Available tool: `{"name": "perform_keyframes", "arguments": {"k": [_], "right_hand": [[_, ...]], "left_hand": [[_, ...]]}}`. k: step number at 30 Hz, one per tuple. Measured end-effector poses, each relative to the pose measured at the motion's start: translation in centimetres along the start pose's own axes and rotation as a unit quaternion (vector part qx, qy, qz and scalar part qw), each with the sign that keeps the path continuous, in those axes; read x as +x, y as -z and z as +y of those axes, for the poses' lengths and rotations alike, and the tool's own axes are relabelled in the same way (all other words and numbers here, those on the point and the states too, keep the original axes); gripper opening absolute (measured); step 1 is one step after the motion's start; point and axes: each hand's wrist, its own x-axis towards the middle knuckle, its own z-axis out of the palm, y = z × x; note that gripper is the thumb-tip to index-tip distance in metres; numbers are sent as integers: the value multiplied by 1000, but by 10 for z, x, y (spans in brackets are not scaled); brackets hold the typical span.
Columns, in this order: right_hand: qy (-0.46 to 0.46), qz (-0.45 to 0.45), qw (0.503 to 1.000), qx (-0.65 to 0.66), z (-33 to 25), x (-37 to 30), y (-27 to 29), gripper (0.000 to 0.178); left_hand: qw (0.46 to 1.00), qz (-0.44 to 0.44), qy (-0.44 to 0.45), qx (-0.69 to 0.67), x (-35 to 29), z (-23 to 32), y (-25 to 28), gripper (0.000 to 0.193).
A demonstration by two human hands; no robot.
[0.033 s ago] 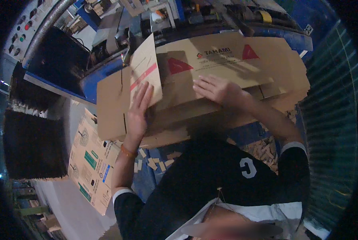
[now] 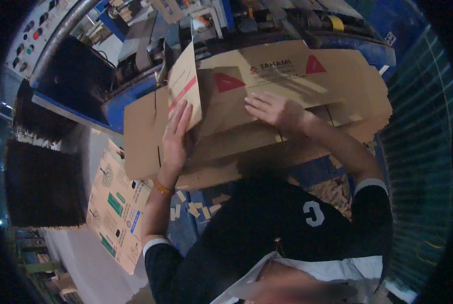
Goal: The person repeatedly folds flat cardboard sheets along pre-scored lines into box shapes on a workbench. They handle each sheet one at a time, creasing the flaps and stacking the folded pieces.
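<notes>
1. Hands: two, apart, both on cardboard.
2. Left hand (image 2: 177, 134): fingers laid on the outer face of a raised cardboard panel (image 2: 185, 76), near its lower end. Thumb side hidden, so can't tell if it's pinching or just pressing.
3. Right hand (image 2: 277, 111): palm down, fingers extended and close together, pointing left across the printed cardboard sheet (image 2: 287, 83). Not closed around anything.
4. Raised panel: tilted up on edge, red stripe across its face. Sits at the left of the sheet; join between them can't be made out.
5. Sheet: brown, two red shapes with dark print between. Lies on top of more flat brown cardboard (image 2: 140, 129), in front of the machine (image 2: 287, 28).
6. Machine: blue frame, rollers, yellow ring (image 2: 335, 23) toward the right. Control panel (image 2: 32, 38) with red and green buttons at upper left.
7. Small cardboard offcuts (image 2: 198, 209) on a blue surface (image 2: 186, 230) below the cardboard; denser scrap pile (image 2: 334, 192) to the right.
8. Another printed cardboard piece (image 2: 116, 202), green and blue blocks, lower left.
9. Person: black shirt (image 2: 267, 218), white sleeve edges, orange wristband (image 2: 163, 187) on left wrist.
10. Ribbed green wall (image 2: 421, 142) along the right.
</notes>
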Motion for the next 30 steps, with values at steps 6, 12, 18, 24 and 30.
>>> {"name": "perform_keyframes", "arguments": {"k": [6, 12, 18, 24, 30], "right_hand": [[-129, -123, 975, 133, 77, 48, -56, 45], [-420, -24, 907, 7, 111, 84, -112, 66], [-451, 143, 864, -172, 183, -79, -28, 53], [-797, -140, 577, -109, 187, -364, 74, 51], [-837, -31, 532, -124, 179, -388, 104, 46]], "left_hand": [[992, 87, -48, 78, 80, -46, -34, 60], [973, 167, -76, 138, 93, -16, -33, 65], [871, 233, 284, 327, -58, -74, 47, 59], [851, 153, 492, 98, -185, -115, 89, 40], [847, 198, 492, 36, -176, -114, 112, 45]]}}
